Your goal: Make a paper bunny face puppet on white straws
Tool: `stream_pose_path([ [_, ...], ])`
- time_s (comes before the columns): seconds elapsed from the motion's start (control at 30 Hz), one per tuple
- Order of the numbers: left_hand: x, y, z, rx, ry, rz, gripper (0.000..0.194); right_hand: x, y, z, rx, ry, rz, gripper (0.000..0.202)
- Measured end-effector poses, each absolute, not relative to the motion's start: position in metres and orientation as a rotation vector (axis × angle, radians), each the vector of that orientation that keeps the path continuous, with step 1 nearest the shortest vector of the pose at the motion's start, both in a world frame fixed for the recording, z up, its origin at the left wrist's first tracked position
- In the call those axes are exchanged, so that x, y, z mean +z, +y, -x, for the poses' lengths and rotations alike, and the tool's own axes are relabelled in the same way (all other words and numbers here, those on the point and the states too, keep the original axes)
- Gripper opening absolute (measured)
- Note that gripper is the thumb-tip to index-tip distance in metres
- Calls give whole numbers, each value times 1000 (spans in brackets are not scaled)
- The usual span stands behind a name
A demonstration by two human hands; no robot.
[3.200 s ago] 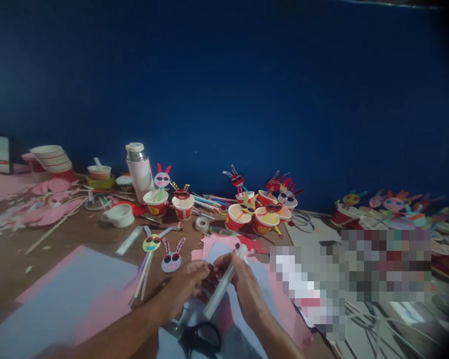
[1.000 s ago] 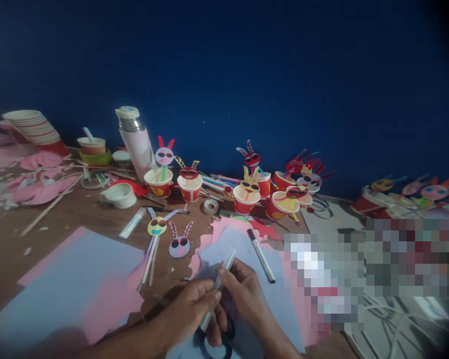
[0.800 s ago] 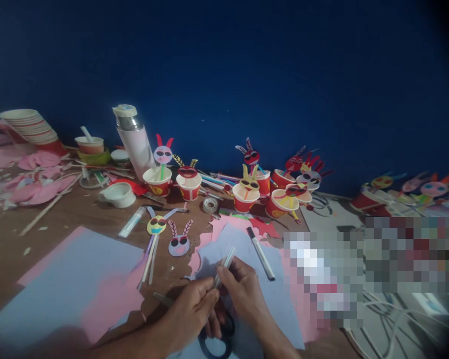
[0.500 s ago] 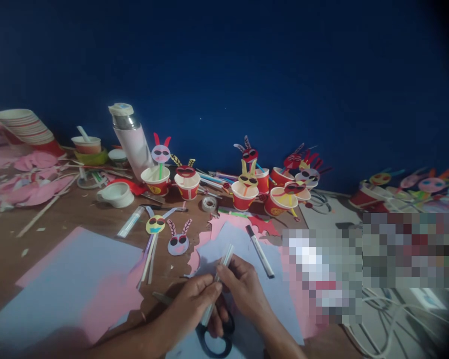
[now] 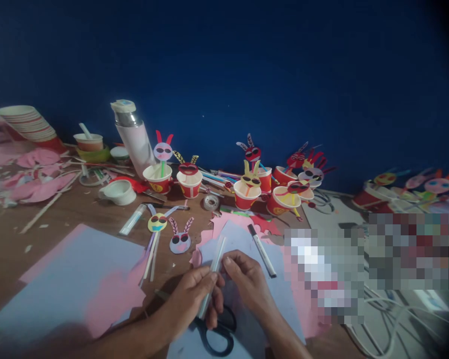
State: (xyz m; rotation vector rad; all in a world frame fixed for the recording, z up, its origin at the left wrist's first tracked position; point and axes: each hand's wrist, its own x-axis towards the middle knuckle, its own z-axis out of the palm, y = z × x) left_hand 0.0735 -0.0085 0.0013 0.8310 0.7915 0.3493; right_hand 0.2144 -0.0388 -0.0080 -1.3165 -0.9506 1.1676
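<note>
My left hand (image 5: 199,293) grips a long, pale translucent strip (image 5: 218,252), which stands tilted over the blue-grey paper; its exact kind is not clear. My right hand (image 5: 243,276) is just right of the strip, thumb and forefinger pinched together; whether something thin is between them I cannot make out. Below my left hand lie black-handled scissors (image 5: 219,344), their blades partly hidden by the hand. A capped marker (image 5: 262,251) rests on the blue-grey sheet (image 5: 280,304). Left of the strip lie a lilac paper bunny face (image 5: 180,242) and a yellow one (image 5: 157,223) on sticks.
Red paper cups (image 5: 247,195) with paper faces stand along the back, near a tape roll (image 5: 211,202). A thermos (image 5: 134,144) and stacked cups (image 5: 32,127) are at the back left. More paper sheets (image 5: 67,279) lie left; cables (image 5: 389,319) lie right.
My right hand has let go of the strip and moved slightly off to the right. The strip, in my left hand, has shifted a little left and stands more upright.
</note>
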Motion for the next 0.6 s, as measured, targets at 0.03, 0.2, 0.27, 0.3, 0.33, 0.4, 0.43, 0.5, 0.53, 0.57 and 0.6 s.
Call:
stream_pose_path([
  [0.03, 1, -8, -74, 348, 786, -825, 43, -8, -39, -214, 1187, -939, 1312, 29],
  [0.2, -3, -7, -73, 323, 754, -799, 39, -4, -38, -210, 1297, -882, 1263, 24],
  [0.27, -3, -7, -72, 323, 752, -797, 38, -3, -38, -210, 1330, -872, 1246, 22],
  [0.3, -2, -7, -72, 322, 753, -800, 38, -3, -38, -210, 1336, -870, 1245, 21],
  [0.33, -2, -7, -72, 319, 753, -808, 38, -3, -38, -210, 1337, -870, 1249, 20],
  [0.4, -3, -7, -71, 310, 757, -830, 37, -2, -38, -210, 1328, -878, 1265, 18],
  [0.43, -4, -7, -71, 306, 761, -841, 37, -3, -38, -210, 1320, -879, 1270, 17],
  [0.5, -5, -7, -71, 305, 763, -860, 38, -3, -38, -210, 1313, -872, 1272, 17],
  [0.53, -5, -7, -71, 311, 757, -871, 39, -3, -39, -210, 1313, -863, 1264, 17],
  [0.57, -5, -7, -71, 316, 752, -884, 39, -3, -39, -210, 1317, -856, 1249, 17],
  [0.6, -4, -7, -71, 320, 749, -899, 40, -3, -39, -210, 1322, -851, 1232, 17],
])
